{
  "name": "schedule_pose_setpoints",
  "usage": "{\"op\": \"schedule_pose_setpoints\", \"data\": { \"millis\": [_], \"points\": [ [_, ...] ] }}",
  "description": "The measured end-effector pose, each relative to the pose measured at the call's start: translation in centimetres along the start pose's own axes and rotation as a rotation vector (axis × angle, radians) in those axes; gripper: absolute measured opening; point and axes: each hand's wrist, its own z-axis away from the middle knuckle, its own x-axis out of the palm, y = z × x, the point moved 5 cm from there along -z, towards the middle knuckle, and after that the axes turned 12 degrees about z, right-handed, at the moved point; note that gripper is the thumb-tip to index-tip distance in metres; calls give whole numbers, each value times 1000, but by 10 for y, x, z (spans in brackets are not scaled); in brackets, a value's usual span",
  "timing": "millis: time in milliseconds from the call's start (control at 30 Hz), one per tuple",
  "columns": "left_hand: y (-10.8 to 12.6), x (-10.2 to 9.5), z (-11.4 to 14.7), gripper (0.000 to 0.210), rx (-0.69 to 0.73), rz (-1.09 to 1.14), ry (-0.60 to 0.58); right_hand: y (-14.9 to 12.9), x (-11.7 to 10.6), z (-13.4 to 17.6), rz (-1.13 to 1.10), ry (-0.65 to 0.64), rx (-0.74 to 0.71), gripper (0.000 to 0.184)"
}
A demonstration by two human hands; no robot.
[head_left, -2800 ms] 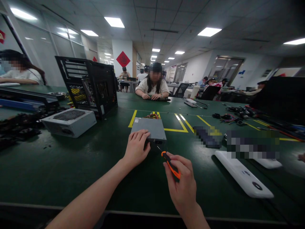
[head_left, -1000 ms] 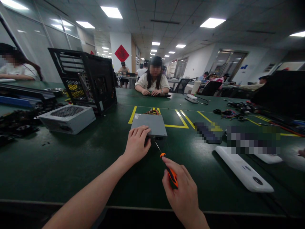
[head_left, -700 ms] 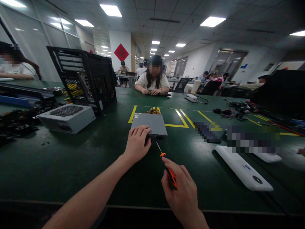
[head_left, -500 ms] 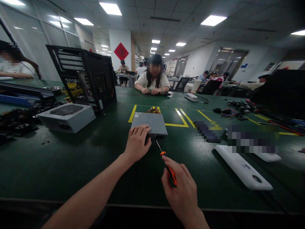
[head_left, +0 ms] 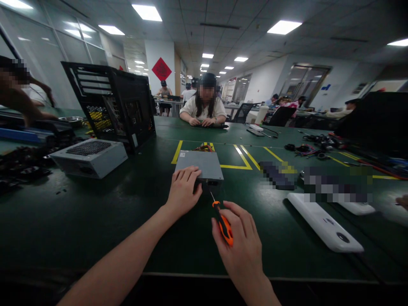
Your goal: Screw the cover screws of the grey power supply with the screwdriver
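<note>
A grey computer power supply [head_left: 204,165] lies on the green table in front of me, with coloured cables [head_left: 204,147] at its far end. My left hand [head_left: 185,189] grips its near left corner, fingers over the top and thumb at the front face. In my right hand [head_left: 239,236] is an orange and black screwdriver [head_left: 225,225], held between thumb and fingers. Its thin shaft points up and left, the tip just below the power supply's near face, close to the socket; I cannot tell whether they touch.
On the left stand a second power supply [head_left: 91,155] and an open black computer case [head_left: 127,106]. To the right lie a white elongated device [head_left: 325,223] and a dark phone-like object [head_left: 278,175]. Cables [head_left: 309,148] sit farther right. Across the table sits a person [head_left: 204,102].
The screwdriver's tip has drawn slightly down and away from the power supply, and the right-hand fingers have loosened around its handle. My left hand has stayed put. A person at far left has moved.
</note>
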Motion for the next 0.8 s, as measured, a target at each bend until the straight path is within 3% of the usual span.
{"op": "schedule_pose_setpoints", "data": {
  "millis": [100,333,600,800],
  "points": [
    [0,0,0,32,1,3,-4,3,2,1,-34,-29,-2,20],
    [0,-1,0,31,1,-1,0,-4,4,2,-73,-137,-184,26],
    [0,0,0,31,1,-4,2,4,6,3,-193,-139,-45,19],
    [0,-1,0,30,11,-4,7,4,7,6,-202,-90,-88,17]
  ]
}}
